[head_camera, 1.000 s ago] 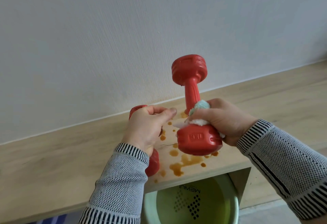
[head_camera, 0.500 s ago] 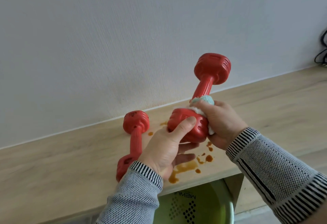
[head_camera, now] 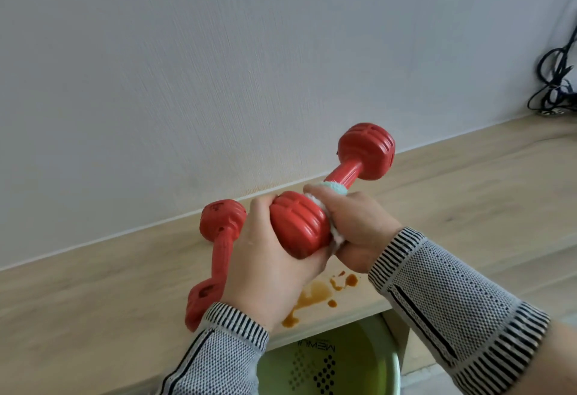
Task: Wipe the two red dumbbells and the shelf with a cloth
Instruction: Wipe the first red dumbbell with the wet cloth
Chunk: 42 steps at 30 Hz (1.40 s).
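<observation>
A pale wooden shelf (head_camera: 93, 310) runs along a plain white wall (head_camera: 218, 67), and brown liquid stains (head_camera: 315, 296) spot its front edge near the middle. Below that edge sits a green basin (head_camera: 331, 366) with a black dotted pattern inside, and a tangle of black cables (head_camera: 555, 82) hangs at the far right where wall meets shelf. One red dumbbell (head_camera: 218, 257) lies on the shelf, its far head just beside the wall and its near head partly hidden by the left sleeve (head_camera: 224, 354). The other dumbbell (head_camera: 331, 204) is held above the shelf, tilted up to the right. The left hand (head_camera: 268, 266) cups its near head from below, fingers curled around it. The right hand (head_camera: 359, 232) is closed around the handle with a pale blue-and-white cloth (head_camera: 334, 188) pressed between fingers and handle, the cloth touching the inner face of the near head.
</observation>
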### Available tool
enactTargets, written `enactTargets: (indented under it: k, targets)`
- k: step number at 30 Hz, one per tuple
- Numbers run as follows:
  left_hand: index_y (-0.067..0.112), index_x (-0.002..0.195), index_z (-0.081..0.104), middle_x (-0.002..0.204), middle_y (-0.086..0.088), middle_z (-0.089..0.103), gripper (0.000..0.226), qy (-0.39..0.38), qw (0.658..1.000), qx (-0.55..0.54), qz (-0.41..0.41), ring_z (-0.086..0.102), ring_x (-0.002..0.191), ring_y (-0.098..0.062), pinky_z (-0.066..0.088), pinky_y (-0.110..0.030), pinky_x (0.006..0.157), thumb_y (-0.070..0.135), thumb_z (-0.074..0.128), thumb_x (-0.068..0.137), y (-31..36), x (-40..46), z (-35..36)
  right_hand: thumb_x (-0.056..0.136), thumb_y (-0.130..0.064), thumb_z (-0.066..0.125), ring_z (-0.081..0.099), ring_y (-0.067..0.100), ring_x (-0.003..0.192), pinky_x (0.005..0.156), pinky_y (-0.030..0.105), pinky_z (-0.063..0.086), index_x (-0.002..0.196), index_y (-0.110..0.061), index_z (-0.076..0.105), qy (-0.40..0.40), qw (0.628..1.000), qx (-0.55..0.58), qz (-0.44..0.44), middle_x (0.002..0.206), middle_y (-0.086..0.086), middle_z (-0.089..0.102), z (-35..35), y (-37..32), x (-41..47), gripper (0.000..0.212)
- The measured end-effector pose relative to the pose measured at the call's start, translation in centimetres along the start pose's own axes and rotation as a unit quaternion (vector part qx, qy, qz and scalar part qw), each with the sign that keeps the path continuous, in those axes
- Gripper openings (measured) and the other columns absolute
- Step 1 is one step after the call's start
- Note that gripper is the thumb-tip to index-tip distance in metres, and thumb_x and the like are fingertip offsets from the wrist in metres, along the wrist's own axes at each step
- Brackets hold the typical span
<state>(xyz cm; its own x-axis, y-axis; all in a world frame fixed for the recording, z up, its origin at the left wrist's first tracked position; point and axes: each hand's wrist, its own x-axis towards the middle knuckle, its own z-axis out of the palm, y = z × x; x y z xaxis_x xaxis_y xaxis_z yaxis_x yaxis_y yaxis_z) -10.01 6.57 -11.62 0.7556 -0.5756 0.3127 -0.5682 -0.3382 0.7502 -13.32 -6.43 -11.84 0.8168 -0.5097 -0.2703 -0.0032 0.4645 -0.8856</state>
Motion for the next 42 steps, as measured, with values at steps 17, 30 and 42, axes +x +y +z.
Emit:
enactTargets:
  k: [17,30,42]
  targets:
    - [0.034,0.107,0.040,0.098,0.010,0.062,0.070,-0.004,0.998,-0.044,-0.043,0.063,0.078,0.003,0.052,-0.015,0.063,0.050,0.084,0.056,-0.2,-0.7,1.7,0.086,-0.021,0.063,0.061,0.016,0.075,0.093,0.029,0.044,0.097,-0.006,0.060,-0.037,0.957,0.280,0.061,0.083,0.007,0.067,-2.3,-2.3,1.6,0.019]
    - [0.010,0.118,0.066,0.098,-0.017,0.070,0.071,-0.154,0.801,-0.479,-0.324,0.068,0.076,-0.025,0.053,-0.031,0.064,0.053,0.063,0.062,0.5,0.1,-0.1,0.075,-0.025,0.076,0.058,-0.003,0.065,0.070,0.027,0.052,0.094,-0.005,0.063,-0.095,0.977,0.185,0.042,0.068,0.006,0.067,-0.5,-1.1,0.7,0.031]
    - [0.021,0.113,0.061,0.106,-0.013,0.068,0.072,0.028,0.913,-0.358,-0.196,0.070,0.083,-0.023,0.053,-0.031,0.060,0.052,0.074,0.049,-0.6,2.3,-1.8,0.081,-0.004,0.066,0.062,0.016,0.061,0.059,0.028,0.054,0.091,0.004,0.064,-0.088,0.935,-0.338,-0.069,0.077,0.016,0.066,-0.2,-3.5,-3.8,0.013]
